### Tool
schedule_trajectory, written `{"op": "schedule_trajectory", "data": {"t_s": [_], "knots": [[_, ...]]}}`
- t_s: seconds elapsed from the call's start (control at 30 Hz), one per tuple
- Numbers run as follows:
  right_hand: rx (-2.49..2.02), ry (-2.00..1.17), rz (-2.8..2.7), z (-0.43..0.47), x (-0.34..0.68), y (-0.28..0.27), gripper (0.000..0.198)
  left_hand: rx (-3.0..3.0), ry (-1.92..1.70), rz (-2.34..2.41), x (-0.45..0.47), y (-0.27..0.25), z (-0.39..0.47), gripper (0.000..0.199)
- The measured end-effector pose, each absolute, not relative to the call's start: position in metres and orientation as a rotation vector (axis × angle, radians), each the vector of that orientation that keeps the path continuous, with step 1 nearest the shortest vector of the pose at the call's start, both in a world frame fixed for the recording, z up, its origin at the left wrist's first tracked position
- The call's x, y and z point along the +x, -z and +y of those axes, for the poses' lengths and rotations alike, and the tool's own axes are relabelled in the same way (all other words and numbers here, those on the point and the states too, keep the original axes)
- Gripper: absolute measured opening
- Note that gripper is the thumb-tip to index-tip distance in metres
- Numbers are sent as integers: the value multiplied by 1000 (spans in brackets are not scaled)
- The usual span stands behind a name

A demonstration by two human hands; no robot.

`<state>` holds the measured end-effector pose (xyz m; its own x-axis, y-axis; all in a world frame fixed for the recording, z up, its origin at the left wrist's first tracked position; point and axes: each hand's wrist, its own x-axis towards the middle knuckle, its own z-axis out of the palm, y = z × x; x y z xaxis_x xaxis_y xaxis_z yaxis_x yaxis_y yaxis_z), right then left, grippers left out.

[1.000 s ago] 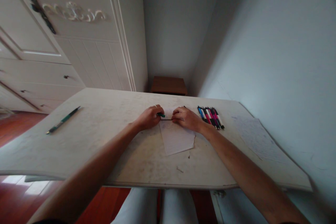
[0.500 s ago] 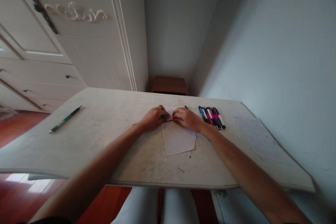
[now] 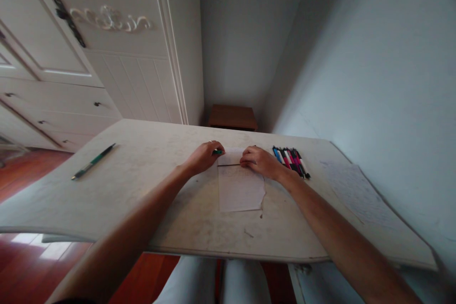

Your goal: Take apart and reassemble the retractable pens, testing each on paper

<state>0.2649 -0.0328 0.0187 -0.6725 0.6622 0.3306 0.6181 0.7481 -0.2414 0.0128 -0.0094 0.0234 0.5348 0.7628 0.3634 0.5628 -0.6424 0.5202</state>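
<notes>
Left hand [image 3: 204,156] has drawn away leftward, pinching a small green piece [image 3: 217,152]; right hand [image 3: 262,161], fingertips closed, grips a thin dark rod [image 3: 229,165] lying left-right over paper [image 3: 240,192], free end pointing left.

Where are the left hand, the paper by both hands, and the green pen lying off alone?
Left hand [image 3: 202,156]: head view, back of the hand.
Paper [image 3: 241,191]: head view, its near half.
Green pen [image 3: 93,162]: head view, mid-barrel.

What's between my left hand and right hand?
In the head view: part of the white paper and a thin dark stick, reaching your right hand.
</notes>
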Motion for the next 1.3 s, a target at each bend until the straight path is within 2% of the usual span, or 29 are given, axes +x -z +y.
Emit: {"op": "schedule_trajectory", "data": {"t_s": [0.13, 0.33, 0.67, 0.87, 1.3], "knots": [[-966, -150, -2549, -35, 261, -20, 13, 2391, -752, 1108, 0, -29, -5, 13], [-982, -209, -2509, -29, 272, -21, 16, 2335, -554, 1099, -11, -37, -8, 24], [-1127, -260, -2561, -30, 283, -32, 11, 2289, -307, 1067, -23, -53, -15, 16], [-1129, -265, -2610, -32, 275, -31, 11, 2284, -225, 1004, -18, -57, -19, 18], [-1066, -212, -2612, -34, 270, -27, 12, 2295, -299, 944, -15, -47, -18, 11]]}}
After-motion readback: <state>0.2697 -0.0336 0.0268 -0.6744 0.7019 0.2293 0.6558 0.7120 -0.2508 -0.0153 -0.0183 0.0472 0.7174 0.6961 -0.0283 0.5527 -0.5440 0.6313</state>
